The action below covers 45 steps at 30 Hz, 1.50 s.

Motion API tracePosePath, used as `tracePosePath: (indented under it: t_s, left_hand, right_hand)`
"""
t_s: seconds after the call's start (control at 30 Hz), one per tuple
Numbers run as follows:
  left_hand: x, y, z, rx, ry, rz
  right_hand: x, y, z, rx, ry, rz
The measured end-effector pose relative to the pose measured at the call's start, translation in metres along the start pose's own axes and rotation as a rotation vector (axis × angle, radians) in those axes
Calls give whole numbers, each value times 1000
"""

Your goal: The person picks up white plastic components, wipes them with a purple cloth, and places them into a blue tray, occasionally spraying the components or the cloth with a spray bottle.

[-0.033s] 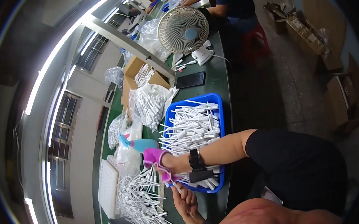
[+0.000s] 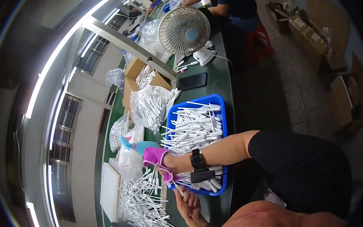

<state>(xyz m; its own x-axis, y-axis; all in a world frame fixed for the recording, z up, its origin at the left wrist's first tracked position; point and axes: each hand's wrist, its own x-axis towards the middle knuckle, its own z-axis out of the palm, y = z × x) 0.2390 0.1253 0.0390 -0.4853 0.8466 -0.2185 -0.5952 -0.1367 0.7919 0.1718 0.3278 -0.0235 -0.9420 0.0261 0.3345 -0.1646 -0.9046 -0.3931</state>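
Cloth of magenta fabric (image 2: pixel 153 155) clutched in right hand (image 2: pixel 172 163), pinched a slim white plastic-looking stick (image 2: pixel 179 190) with left hand (image 2: pixel 189 205) (the nearer one), long axis toward the cloth.

I can read no text, number or sign from my remote post. At 2 o'clock, pale label-like patches (image 2: pixel 316 38) sit on a cardboard box (image 2: pixel 302 27), too small and blurred for me to read. At 4 o'clock, a pale card (image 2: pixel 274 198) lies against dark clothing (image 2: pixel 306 175), equally illegible to me.
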Motion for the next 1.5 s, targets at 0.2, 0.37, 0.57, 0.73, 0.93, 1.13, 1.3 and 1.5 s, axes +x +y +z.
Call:
tracePosePath:
  t_s: [0.2, 0.37, 0.57, 0.73, 0.93, 1.13, 1.3, 1.5]
  left_hand:
    - [-16, 8, 25, 236, 90, 6]
    - [5, -3, -9, 550, 192, 394]
    - [26, 11, -88, 867, 323, 654]
    - [-50, 71, -131, 542, 622, 809]
    - [-64, 86, -159, 328, 546, 840]
    - [-69, 94, -169, 82, 572, 899]
    - [-66, 99, -170, 77, 649, 958]
    - [-47, 83, -146, 208, 641, 866]
  right_hand:
    - [-40, 10, 84, -551, 72, -371]
    - [-48, 58, 105, -954, 470, -259]
    - [70, 87, 8, -2440, -94, -400]
    - [41, 127, 123, -2009, -274, -503]
    - [15, 129, 183, -1607, -275, 399]
    - [12, 134, 163, -1276, -118, 326]
    - [29, 139, 136, -1903, -678, -813]
    - [30, 127, 142, -1808, -323, -188]
